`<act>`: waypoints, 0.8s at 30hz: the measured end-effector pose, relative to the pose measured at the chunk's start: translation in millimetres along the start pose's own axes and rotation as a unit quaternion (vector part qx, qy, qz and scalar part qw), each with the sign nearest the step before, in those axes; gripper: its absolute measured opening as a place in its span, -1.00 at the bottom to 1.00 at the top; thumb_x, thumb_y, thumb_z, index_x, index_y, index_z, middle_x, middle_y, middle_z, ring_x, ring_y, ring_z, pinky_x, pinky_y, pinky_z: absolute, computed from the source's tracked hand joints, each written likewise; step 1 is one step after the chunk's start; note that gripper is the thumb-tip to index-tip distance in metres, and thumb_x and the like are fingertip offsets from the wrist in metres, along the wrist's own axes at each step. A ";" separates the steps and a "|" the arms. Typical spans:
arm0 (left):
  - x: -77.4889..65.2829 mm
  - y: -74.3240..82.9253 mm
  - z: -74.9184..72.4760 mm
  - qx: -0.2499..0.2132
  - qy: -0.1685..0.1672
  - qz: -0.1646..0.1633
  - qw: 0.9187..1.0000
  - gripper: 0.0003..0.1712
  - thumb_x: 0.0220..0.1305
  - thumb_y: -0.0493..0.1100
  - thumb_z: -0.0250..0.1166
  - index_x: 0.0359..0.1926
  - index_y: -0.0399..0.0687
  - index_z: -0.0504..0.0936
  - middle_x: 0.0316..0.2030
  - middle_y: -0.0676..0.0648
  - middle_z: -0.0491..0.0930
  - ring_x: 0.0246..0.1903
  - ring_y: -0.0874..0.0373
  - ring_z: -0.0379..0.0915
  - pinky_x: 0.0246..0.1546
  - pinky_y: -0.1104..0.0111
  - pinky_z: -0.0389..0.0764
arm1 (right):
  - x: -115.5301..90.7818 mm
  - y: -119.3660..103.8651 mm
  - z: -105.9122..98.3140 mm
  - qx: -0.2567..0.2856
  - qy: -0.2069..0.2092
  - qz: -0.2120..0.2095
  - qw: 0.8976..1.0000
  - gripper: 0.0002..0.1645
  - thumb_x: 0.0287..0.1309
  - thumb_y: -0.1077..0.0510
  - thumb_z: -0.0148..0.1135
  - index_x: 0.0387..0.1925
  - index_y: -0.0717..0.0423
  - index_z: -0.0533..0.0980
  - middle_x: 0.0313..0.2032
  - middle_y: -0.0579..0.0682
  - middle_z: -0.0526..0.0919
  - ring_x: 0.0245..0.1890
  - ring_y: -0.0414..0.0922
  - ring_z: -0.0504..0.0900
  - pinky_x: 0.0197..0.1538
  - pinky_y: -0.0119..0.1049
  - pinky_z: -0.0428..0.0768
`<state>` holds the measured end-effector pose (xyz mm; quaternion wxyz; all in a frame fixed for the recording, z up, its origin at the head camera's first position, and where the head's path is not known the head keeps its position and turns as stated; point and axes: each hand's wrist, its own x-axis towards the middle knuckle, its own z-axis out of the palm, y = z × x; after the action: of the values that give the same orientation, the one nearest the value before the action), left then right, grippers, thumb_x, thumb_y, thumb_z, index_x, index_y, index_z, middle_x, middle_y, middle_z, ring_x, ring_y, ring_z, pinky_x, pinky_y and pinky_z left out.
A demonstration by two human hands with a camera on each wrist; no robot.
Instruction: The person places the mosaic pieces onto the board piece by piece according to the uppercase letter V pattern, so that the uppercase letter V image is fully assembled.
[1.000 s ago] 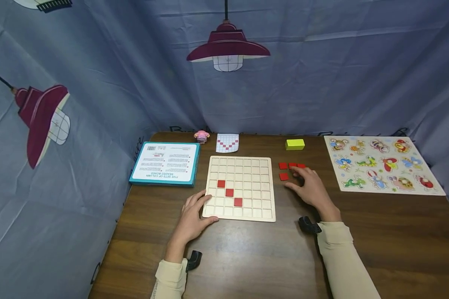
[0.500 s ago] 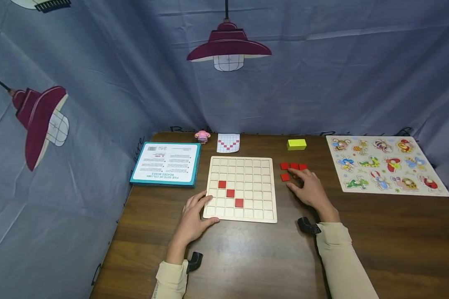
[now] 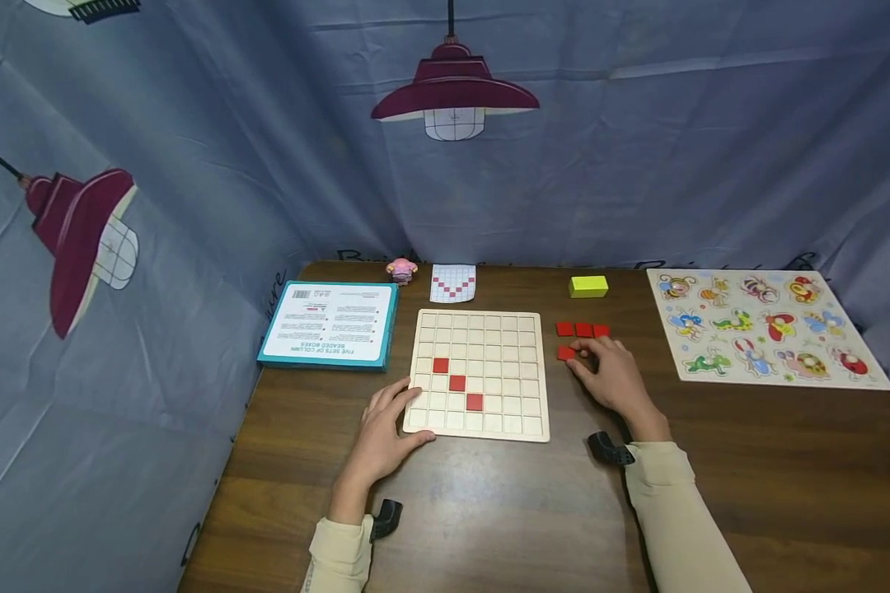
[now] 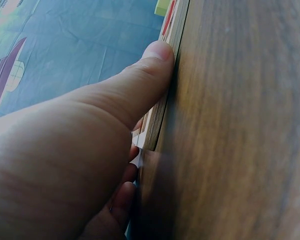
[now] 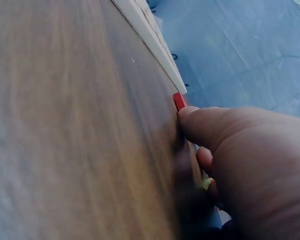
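Observation:
A wooden grid board (image 3: 493, 362) lies on the table with three red square tiles, such as the middle one (image 3: 456, 383), set diagonally in its cells. My left hand (image 3: 378, 432) holds the board's near left corner, thumb along the front edge and fingers at the left side. To the right of the board, my right hand (image 3: 614, 377) pinches a loose red tile (image 3: 565, 352) between thumb and fingertips. The right wrist view shows the thumb against the edge of that red tile (image 5: 179, 101). Behind it lie three more red tiles (image 3: 583, 329) in a row.
Behind the board lies a small card (image 3: 453, 283) with a red V pattern, beside a pink figurine (image 3: 401, 270). A blue-edged box (image 3: 330, 325) is at left. A yellow-green block (image 3: 588, 287) and an insect puzzle board (image 3: 767, 329) are to the right. A curtain (image 3: 638, 165) hangs behind the table.
My right hand has shifted slightly toward me, its fingertips moving from the back row of tiles onto the nearer single tile. My left hand stays at the board's corner.

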<state>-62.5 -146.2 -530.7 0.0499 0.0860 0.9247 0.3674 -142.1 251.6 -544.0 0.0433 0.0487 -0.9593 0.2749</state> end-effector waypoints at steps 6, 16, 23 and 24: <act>0.0 0.8 0.3 0.001 -0.002 -0.003 1.000 -0.12 0.05 0.13 0.58 0.39 0.10 0.49 0.51 -0.04 0.28 0.48 -0.10 0.12 0.41 -0.20 0.19 | -1.2 -5.5 3.2 0.014 0.014 -0.019 1.000 -0.68 0.28 0.12 0.38 -0.05 0.27 0.61 -0.24 0.15 0.58 -0.13 0.12 0.48 0.04 0.09 0.42; 1.5 0.3 0.2 0.005 -0.002 0.002 1.000 -0.12 0.05 0.14 0.58 0.39 0.09 0.49 0.50 -0.04 0.28 0.49 -0.10 0.12 0.41 -0.21 0.20 | 14.2 -70.6 6.2 0.075 0.001 -0.038 0.996 -0.61 0.27 0.09 0.41 0.05 0.21 0.60 -0.19 0.10 0.56 -0.13 0.01 0.43 -0.05 -0.08 0.41; -0.9 1.5 -0.8 0.006 0.002 0.000 1.000 -0.13 0.04 0.12 0.59 0.37 0.07 0.51 0.49 -0.06 0.29 0.47 -0.11 0.13 0.39 -0.21 0.22 | 27.8 -116.1 23.7 0.087 -0.013 -0.093 0.992 -0.65 0.24 0.08 0.44 0.01 0.12 0.64 -0.20 0.04 0.58 -0.13 -0.01 0.49 -0.01 -0.09 0.50; -0.8 2.1 -1.0 0.004 0.000 -0.001 1.000 -0.13 0.04 0.12 0.59 0.37 0.07 0.51 0.50 -0.06 0.29 0.47 -0.11 0.13 0.40 -0.21 0.22 | 29.4 -120.6 26.5 0.084 -0.014 -0.098 0.992 -0.65 0.24 0.08 0.44 0.01 0.12 0.64 -0.21 0.04 0.59 -0.13 -0.01 0.50 0.01 -0.09 0.50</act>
<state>-61.6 -145.6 -528.5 0.0504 0.0850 0.9264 0.3635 -158.5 133.7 -500.0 0.0520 0.1494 -0.9241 0.3480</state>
